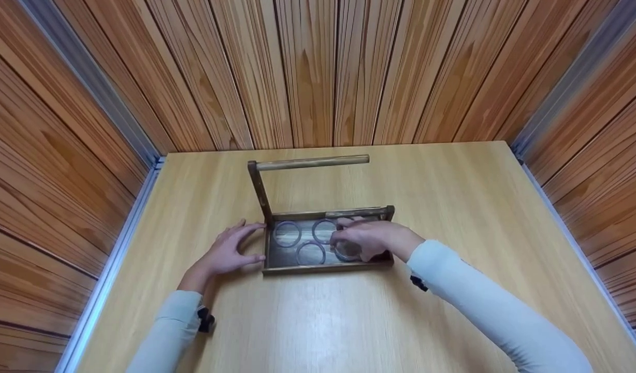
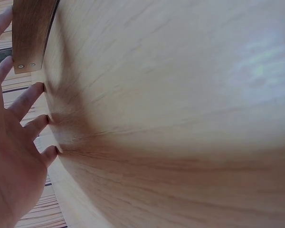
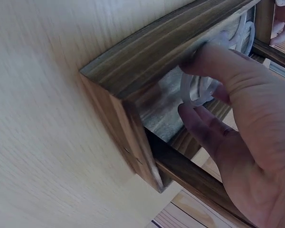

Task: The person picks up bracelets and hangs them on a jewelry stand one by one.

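A dark wooden tray (image 1: pixel 328 269) lies on the table, with several pale translucent rings (image 1: pixel 300 234) flat on its floor. Inside its right half, my right hand (image 1: pixel 367 238) bends its thumb and fingers around one ring (image 3: pixel 185 90); part of that ring is hidden by the hand. My left hand (image 1: pixel 230 248) is at the tray's left end, fingers spread, thumb and forefinger against the end wall. In the left wrist view, its other fingertips (image 2: pixel 36 88) rest on the table. A dark upright (image 1: pixel 260 191) rises from the tray's back left corner and carries a round wooden rod (image 1: pixel 313 162).
The light wooden table (image 1: pixel 318 321) extends around the tray. Wood-plank panels (image 1: pixel 307 72) stand behind and on both sides, with metal rails (image 1: pixel 116 274) along the side edges. Another dark wooden piece (image 1: pixel 357 213) runs along the tray's back right rim.
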The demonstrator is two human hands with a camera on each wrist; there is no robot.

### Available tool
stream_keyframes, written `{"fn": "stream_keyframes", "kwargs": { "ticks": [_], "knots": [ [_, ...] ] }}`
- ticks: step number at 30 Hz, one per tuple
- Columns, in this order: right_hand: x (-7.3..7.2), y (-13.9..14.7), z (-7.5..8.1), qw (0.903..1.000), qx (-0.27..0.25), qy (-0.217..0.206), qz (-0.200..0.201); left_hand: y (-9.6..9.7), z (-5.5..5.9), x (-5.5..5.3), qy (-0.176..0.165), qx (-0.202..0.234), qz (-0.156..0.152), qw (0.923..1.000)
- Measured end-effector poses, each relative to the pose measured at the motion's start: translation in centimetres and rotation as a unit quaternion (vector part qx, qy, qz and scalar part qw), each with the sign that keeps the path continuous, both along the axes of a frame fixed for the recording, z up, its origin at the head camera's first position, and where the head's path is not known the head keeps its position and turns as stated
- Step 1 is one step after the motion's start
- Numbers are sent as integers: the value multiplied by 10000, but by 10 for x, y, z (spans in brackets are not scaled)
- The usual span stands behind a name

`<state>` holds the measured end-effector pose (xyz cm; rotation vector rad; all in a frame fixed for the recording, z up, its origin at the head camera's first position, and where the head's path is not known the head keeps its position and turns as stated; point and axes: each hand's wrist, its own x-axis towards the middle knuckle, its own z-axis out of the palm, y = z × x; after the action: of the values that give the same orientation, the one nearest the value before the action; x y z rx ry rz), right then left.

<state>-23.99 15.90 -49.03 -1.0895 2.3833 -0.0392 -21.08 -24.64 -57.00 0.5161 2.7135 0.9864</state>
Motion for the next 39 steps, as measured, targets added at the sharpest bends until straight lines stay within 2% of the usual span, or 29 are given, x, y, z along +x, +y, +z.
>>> {"fn": "stream_keyframes", "kwargs": {
  "ticks": [7, 12, 17, 20, 25, 32, 39],
  "knots": [
    [1, 1, 5, 9981, -283, -342, -431, 0, 1, 0, -15, -20, 9, 10000],
    [4, 6, 3, 9947, -678, -506, -580, 0, 0, 0, -26, 6, -17, 10000],
    [7, 10, -1, 9871, -1348, -655, -570, 1, -2, 0, 65, -2, -47, 10000],
    [8, 13, -3, 9823, -1636, -692, -599, 1, -2, 1, 10, 9, -46, 10000],
    [14, 17, -6, 9783, -1870, -718, -538, 1, -2, 1, -110, 34, -8, 9999],
    [21, 21, -5, 9725, -2108, -746, -647, 1, -1, 1, -24, 64, -29, 10000],
    [31, 22, -2, 9603, -2568, -877, -649, 1, 0, 1, -169, 73, 27, 9998]
  ]
}}
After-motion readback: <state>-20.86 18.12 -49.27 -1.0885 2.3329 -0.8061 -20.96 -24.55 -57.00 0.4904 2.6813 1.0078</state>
